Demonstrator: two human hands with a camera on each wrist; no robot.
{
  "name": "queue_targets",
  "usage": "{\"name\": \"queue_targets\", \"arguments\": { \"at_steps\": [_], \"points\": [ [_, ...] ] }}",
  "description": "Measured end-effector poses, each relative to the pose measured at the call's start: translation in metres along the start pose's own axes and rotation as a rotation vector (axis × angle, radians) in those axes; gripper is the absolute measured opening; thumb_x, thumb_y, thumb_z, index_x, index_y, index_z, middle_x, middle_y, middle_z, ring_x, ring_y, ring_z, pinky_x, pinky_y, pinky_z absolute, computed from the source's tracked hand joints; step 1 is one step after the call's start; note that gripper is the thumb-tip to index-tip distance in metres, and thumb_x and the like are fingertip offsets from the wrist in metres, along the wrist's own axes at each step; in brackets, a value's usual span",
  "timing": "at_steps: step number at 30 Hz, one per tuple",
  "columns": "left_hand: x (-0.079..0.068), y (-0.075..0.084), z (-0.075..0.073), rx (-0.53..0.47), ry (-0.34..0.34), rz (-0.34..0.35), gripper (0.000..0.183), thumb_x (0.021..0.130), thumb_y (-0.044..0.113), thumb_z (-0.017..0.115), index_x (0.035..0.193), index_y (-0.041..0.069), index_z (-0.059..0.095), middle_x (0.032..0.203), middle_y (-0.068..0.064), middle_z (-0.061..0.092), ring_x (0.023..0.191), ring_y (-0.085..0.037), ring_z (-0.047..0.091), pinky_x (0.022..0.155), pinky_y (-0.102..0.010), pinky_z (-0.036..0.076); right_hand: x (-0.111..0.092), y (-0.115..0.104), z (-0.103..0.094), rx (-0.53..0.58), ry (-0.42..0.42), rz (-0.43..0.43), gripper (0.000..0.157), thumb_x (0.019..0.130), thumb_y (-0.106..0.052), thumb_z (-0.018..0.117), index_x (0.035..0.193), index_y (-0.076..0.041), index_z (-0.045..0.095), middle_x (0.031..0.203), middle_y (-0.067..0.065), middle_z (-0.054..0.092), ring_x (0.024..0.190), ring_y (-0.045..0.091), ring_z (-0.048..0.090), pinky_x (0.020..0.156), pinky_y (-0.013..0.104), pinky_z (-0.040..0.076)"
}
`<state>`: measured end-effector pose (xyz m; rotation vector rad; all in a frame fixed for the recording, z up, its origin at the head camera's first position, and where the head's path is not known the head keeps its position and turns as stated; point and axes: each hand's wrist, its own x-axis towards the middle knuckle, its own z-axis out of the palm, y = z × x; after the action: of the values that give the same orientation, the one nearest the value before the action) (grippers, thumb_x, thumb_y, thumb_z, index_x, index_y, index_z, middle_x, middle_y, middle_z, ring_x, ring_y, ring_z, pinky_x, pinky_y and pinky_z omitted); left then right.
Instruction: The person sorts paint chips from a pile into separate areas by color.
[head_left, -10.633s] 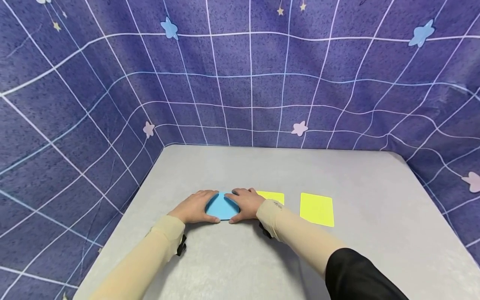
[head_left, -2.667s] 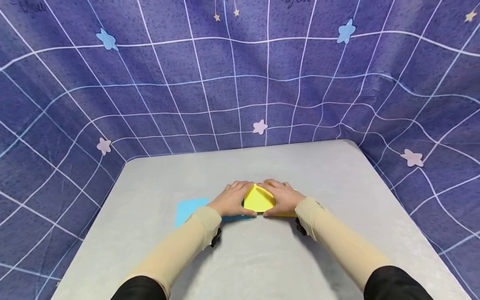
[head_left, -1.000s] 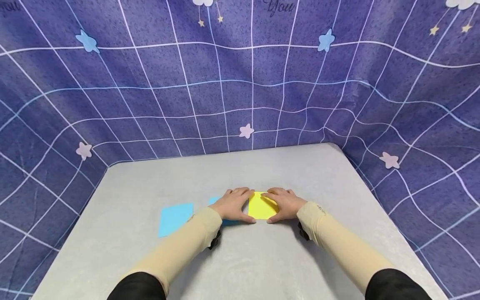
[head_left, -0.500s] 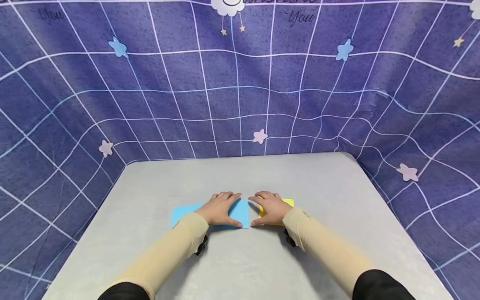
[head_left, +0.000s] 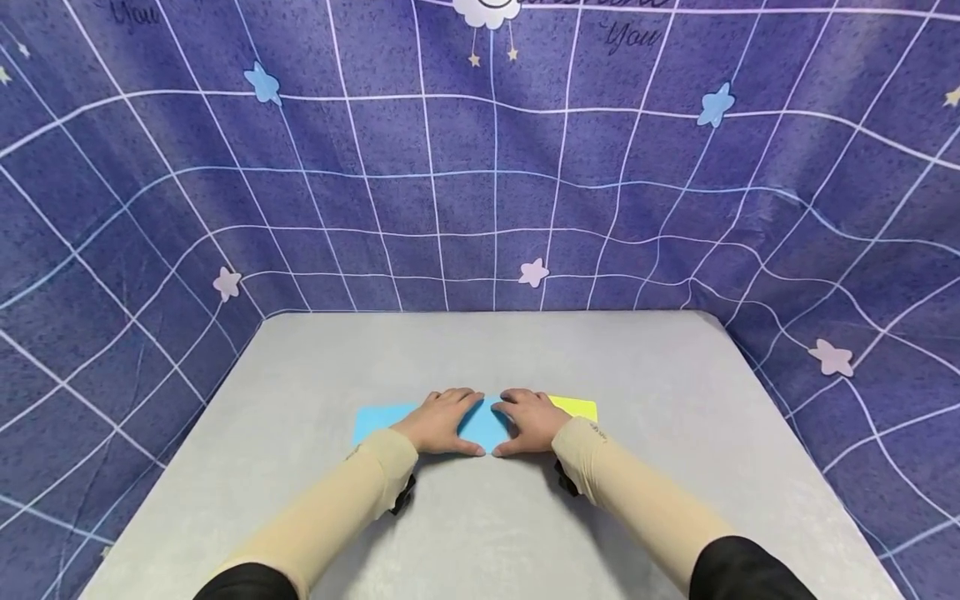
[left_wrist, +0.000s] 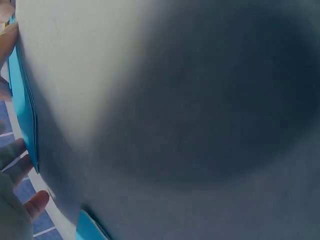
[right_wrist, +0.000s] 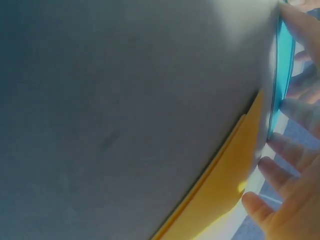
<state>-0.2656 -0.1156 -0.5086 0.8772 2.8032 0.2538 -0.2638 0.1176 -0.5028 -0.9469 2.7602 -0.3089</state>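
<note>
Two hands are at some thin blue sheets (head_left: 486,427) near the middle of the pale tabletop (head_left: 480,533). The left hand (head_left: 442,422) comes in from 9 o'clock and the right hand (head_left: 528,422) from 3 o'clock. Both hands hold the blue sheets, with the thumbs at the 6 o'clock edge and the pointing fingers at the 12 o'clock edge. The other fingers (left_wrist: 20,170) are spread apart. I cannot tell how hard they squeeze.

The near edge of the blue sheets runs from 9 to 3 o'clock and faces 6 o'clock. The hands hide both sides, so I cannot tell which way is longer. The left wrist view shows more than one thin edge there.

Another blue sheet (head_left: 377,418) lies at 9 o'clock, partly hidden behind the left hand. A pair of yellow sheets (head_left: 577,407) lies at 3 o'clock, partly behind the right hand. Their far edge tips a little toward 4 o'clock.

Tan sleeves (head_left: 322,521) cover both forearms, with black cloth (head_left: 247,583) higher up. At 12 o'clock, past the tabletop, hangs a purple curtain (head_left: 461,200) with lines and stars.
</note>
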Motion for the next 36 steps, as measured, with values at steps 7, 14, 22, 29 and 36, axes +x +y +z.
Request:
{"name": "queue_targets", "arguments": {
  "at_steps": [7,14,22,29,36],
  "points": [
    [-0.003,-0.007,0.001,-0.025,-0.002,0.020,0.104,0.082,0.068,0.077,0.160,0.010,0.037,0.158,-0.013,0.042,0.146,-0.032,0.038,0.115,-0.055,0.032,0.001,0.001,0.002,-0.004,0.003,-0.009,0.085,0.086,-0.063,0.076,0.151,-0.014,0.053,0.156,0.015,0.045,0.144,0.033,0.041,0.111,0.058,0.037],
    [-0.006,-0.014,0.002,-0.064,0.017,0.053,0.103,0.083,0.065,0.078,0.160,0.009,0.038,0.156,-0.014,0.046,0.144,-0.032,0.042,0.115,-0.054,0.033,0.001,0.002,0.006,0.021,0.010,-0.028,0.088,0.084,-0.062,0.078,0.154,-0.015,0.050,0.155,0.015,0.045,0.144,0.034,0.041,0.110,0.059,0.036],
    [-0.006,-0.012,-0.001,-0.078,0.053,0.075,0.105,0.081,0.064,0.080,0.159,0.007,0.038,0.155,-0.015,0.047,0.143,-0.033,0.043,0.117,-0.051,0.032,0.003,0.005,0.009,0.038,0.036,-0.044,0.097,0.082,-0.063,0.080,0.159,-0.019,0.042,0.156,0.015,0.043,0.143,0.034,0.041,0.111,0.058,0.035],
    [-0.005,-0.014,-0.003,-0.040,0.062,0.060,0.110,0.078,0.069,0.080,0.161,0.012,0.035,0.158,-0.012,0.044,0.146,-0.030,0.039,0.116,-0.050,0.032,0.003,0.002,0.001,0.060,0.065,-0.070,0.095,0.082,-0.059,0.082,0.158,-0.017,0.043,0.156,0.015,0.044,0.143,0.030,0.044,0.113,0.057,0.034],
    [-0.007,-0.015,-0.006,-0.058,0.065,0.061,0.110,0.079,0.067,0.080,0.163,0.014,0.032,0.160,-0.012,0.042,0.146,-0.030,0.039,0.116,-0.052,0.031,0.005,0.003,-0.007,0.047,0.071,-0.086,0.095,0.082,-0.056,0.084,0.159,-0.017,0.043,0.158,0.014,0.043,0.143,0.029,0.044,0.115,0.052,0.034]
  ]
}}
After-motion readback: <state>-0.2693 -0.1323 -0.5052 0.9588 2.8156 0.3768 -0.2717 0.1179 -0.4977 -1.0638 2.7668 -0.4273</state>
